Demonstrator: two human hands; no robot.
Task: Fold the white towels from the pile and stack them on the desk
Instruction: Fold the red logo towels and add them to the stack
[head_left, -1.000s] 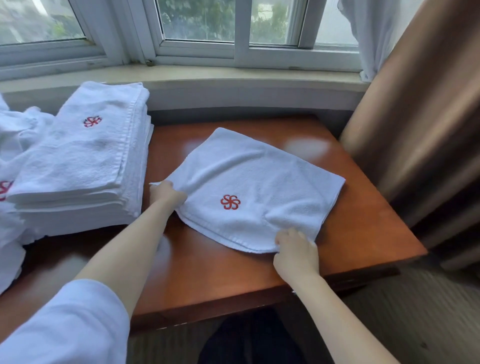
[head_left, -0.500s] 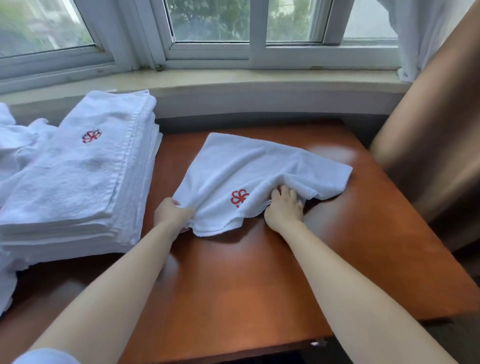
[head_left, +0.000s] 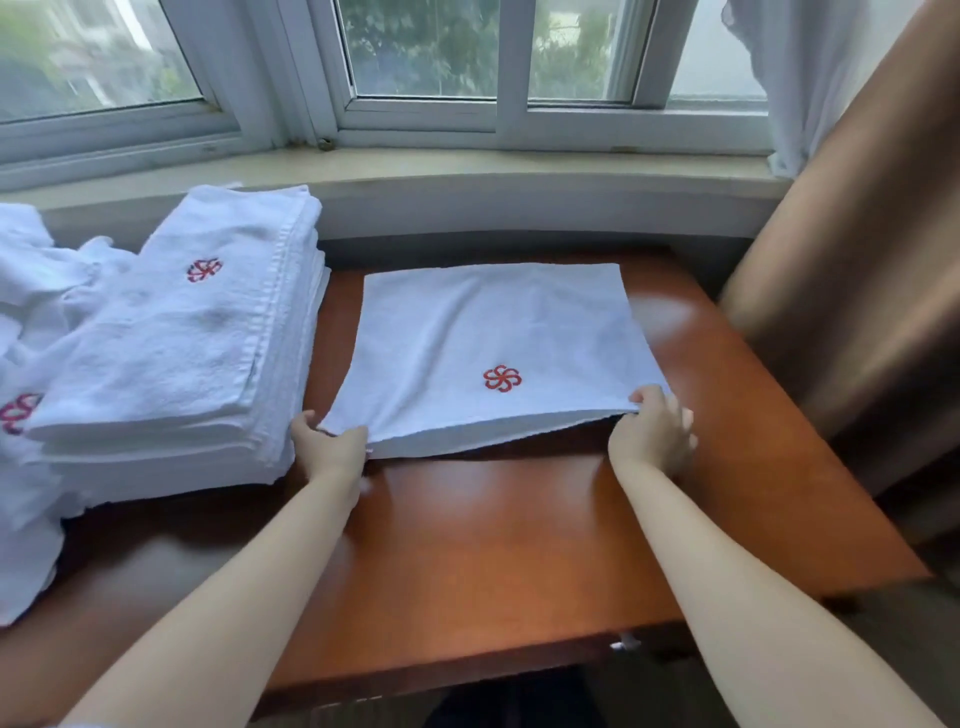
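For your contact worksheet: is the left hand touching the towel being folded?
Touching. The head view shows the left hand pinching the near left corner of the towel.

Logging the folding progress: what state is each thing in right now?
Towel: folded flat, near edge lifted.
Left hand: pinches its near-left corner.
Right hand: pinches its near-right corner.
Stack of towels: folded, piled.
Loose towels: crumpled, unfolded.
Window: closed.
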